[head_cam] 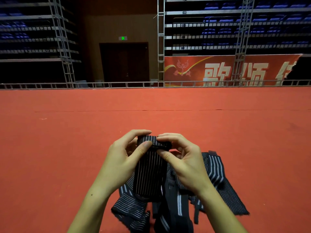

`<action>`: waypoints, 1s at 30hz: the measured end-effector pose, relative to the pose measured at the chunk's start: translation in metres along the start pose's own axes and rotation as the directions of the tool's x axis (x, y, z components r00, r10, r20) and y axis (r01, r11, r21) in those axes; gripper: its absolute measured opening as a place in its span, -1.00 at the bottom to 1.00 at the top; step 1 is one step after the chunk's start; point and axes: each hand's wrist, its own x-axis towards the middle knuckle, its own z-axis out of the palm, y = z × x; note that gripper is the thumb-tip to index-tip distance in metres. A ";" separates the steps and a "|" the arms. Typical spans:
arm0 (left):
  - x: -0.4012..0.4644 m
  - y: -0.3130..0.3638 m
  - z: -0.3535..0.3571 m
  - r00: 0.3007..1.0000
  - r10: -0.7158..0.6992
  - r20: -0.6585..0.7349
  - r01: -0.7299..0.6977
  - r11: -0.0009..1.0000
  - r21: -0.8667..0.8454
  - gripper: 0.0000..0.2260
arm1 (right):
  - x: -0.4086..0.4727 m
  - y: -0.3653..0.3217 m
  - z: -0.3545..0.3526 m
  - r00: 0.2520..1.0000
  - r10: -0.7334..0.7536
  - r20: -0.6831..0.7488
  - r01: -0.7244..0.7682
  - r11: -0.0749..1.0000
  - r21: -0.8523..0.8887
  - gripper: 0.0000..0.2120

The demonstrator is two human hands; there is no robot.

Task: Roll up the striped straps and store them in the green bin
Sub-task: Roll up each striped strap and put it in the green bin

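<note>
Both hands, the left hand (121, 158) and the right hand (183, 158), pinch the top of one striped strap (149, 174) to start rolling it tight.

just one view here, a head-worn wide-angle cam looking forward and slightly down; it sits close above the hands (151, 158), which fill the lower middle; beyond them the red floor (67, 132) runs out to a metal railing (117, 84), with tiered blue seats (235, 19) far behind and edges bowed by the lens
</note>
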 end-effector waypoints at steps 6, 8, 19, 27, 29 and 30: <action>0.001 0.003 0.004 0.999 -0.005 -0.054 -0.003 0.990 -0.143 -0.69 | -0.004 -0.002 0.002 0.997 0.073 -0.005 -0.073 0.995 0.062 -0.53; 0.001 0.005 0.006 0.996 0.017 -0.083 -0.029 0.989 -0.147 -0.68 | -0.006 -0.003 0.002 0.997 0.083 0.009 -0.083 0.996 0.022 -0.49; 0.002 0.002 0.003 0.998 -0.015 -0.055 0.008 0.991 -0.132 -0.62 | -0.004 0.000 0.007 0.997 0.077 -0.005 -0.077 0.996 0.053 -0.68; 0.006 0.002 0.004 0.983 -0.151 -0.100 0.131 0.975 -0.180 -0.73 | -0.002 0.000 0.008 0.998 0.069 0.003 -0.069 0.992 0.107 -0.69; 0.006 0.000 0.004 0.983 -0.147 -0.110 0.126 0.976 -0.179 -0.77 | -0.002 0.000 0.008 0.998 0.066 0.004 -0.066 0.993 0.100 -0.66; 0.006 -0.001 0.005 0.983 -0.141 -0.114 0.119 0.976 -0.184 -0.77 | -0.002 -0.001 0.008 0.998 0.065 0.004 -0.065 0.993 0.094 -0.64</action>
